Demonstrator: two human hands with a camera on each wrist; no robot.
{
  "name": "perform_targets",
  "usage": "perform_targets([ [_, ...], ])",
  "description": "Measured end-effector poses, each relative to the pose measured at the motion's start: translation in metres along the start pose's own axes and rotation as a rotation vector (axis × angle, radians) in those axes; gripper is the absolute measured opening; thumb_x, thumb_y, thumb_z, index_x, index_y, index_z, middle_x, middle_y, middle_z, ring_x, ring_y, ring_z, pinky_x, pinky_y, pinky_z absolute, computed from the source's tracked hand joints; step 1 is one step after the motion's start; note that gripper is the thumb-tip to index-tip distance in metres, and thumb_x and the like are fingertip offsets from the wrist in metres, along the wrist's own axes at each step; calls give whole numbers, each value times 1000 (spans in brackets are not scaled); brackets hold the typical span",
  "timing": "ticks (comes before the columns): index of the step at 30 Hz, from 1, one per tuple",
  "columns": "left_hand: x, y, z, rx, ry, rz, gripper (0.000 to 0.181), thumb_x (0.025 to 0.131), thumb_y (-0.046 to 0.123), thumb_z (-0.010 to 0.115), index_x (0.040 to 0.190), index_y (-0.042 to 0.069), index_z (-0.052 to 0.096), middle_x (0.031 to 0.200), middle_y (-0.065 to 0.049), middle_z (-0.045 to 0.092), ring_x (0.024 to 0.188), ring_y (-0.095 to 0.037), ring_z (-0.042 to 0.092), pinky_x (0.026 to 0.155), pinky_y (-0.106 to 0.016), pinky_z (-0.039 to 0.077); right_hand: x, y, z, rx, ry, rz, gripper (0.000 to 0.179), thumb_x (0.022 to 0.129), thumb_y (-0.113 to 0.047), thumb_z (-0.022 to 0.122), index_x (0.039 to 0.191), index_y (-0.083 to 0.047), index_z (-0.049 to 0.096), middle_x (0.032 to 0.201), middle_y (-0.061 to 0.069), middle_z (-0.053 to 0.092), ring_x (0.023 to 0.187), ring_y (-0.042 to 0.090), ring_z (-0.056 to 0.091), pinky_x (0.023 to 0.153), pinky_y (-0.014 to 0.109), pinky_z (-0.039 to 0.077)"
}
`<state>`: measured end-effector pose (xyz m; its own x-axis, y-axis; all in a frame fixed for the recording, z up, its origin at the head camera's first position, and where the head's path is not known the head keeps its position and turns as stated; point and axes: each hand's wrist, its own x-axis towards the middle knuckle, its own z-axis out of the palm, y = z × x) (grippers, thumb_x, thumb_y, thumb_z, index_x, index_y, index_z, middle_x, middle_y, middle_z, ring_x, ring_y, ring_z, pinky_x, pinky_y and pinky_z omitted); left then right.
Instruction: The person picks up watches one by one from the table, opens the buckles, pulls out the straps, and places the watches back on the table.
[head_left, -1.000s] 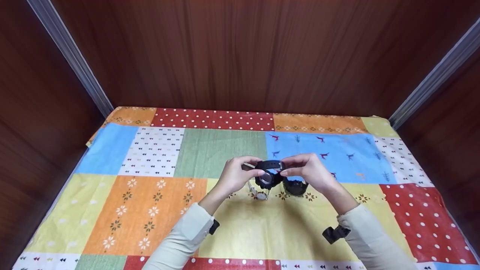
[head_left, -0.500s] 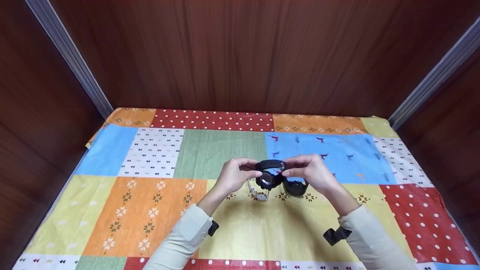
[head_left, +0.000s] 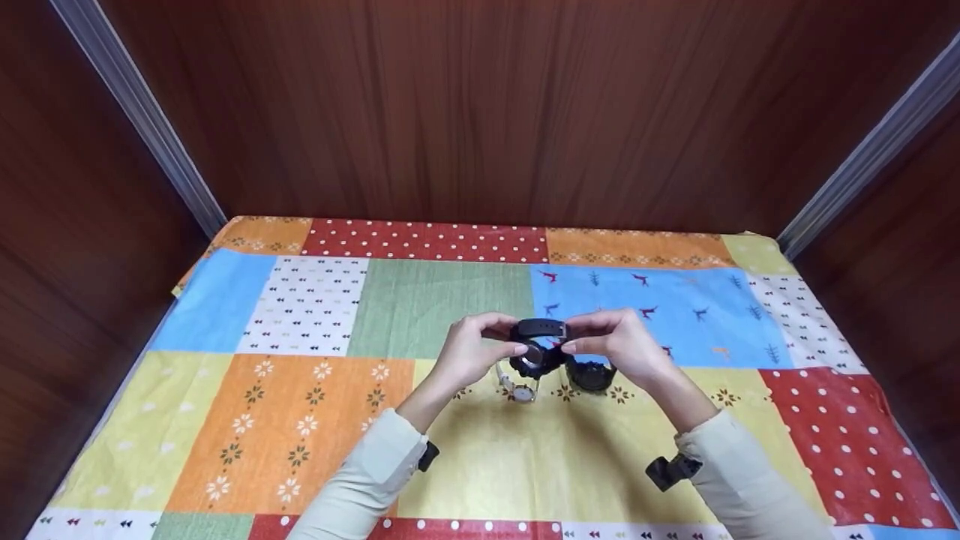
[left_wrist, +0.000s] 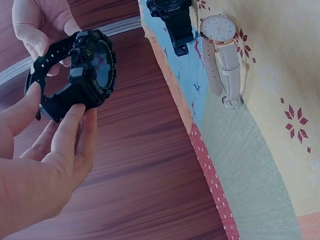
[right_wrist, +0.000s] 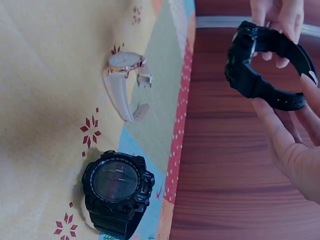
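A black digital wristwatch [left_wrist: 82, 75] with its strap bent into a loop is held up between both hands. My left hand [head_left: 474, 351] pinches it at the left side, thumb and fingers on the strap. From the other side my right hand [head_left: 622, 343] pinches the strap near its buckle end. In the right wrist view the watch [right_wrist: 265, 67] shows side-on, its strap holes visible. Below it on the cloth lie a white-strapped watch [right_wrist: 124, 80] with a rose-gold case and a second black digital watch [right_wrist: 117, 187], both with their straps curled.
A patchwork tablecloth [head_left: 300, 427] covers the table. Dark wood panels [head_left: 480, 112] rise behind and at both sides, with metal strips [head_left: 150, 112] at the corners. Black wrist cameras [head_left: 673, 471] are strapped over the sleeves.
The held watch and both hands shift only very slightly; the grips stay the same. The two watches on the cloth have not moved.
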<state>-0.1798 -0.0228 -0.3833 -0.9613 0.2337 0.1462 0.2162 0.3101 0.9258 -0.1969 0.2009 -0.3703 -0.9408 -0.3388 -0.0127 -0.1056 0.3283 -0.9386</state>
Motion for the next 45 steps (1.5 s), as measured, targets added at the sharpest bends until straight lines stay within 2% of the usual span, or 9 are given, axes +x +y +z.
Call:
perform_targets([
  [7,0,2,-1,30,46,18,26,74,7,74,98,1,69,89,-7,69,85,-21,63,77,-32,48,2,-3,-3,-29,-88,-21,38,74,-8,74,108,4,64,95,18,66,85,19,63,78,30,50],
  [12,0,2,-1,57,65,44,25,73,6,74,97,1,69,87,-7,69,85,-22,63,79,-35,48,4,-10,-3,-124,-71,-39,40,74,-14,75,111,0,64,98,12,66,94,24,61,81,29,49],
  [18,-1,3,3,97,66,81,24,73,5,73,97,1,69,85,-7,69,84,-21,63,79,-32,47,8,-18,3,-202,-60,-73,38,75,-15,75,109,-1,65,99,10,66,95,22,59,79,28,48],
  [26,-2,7,6,120,63,59,25,73,5,74,97,1,70,86,-7,69,85,-21,63,81,-39,47,12,-18,12,-186,-79,-93,35,74,-10,75,105,3,65,100,16,64,87,22,62,75,27,51],
  [35,-3,7,6,168,52,68,23,73,7,75,95,3,70,84,-5,68,84,-17,62,78,-33,47,13,-16,19,-190,-101,-150,28,74,-9,75,99,3,67,93,14,65,80,17,62,70,26,52],
  [45,-3,6,6,167,51,63,22,73,7,74,95,3,70,85,-5,69,84,-18,64,78,-33,48,12,-17,18,-170,-63,-143,29,75,-8,75,99,5,67,93,16,65,81,24,63,69,25,52],
])
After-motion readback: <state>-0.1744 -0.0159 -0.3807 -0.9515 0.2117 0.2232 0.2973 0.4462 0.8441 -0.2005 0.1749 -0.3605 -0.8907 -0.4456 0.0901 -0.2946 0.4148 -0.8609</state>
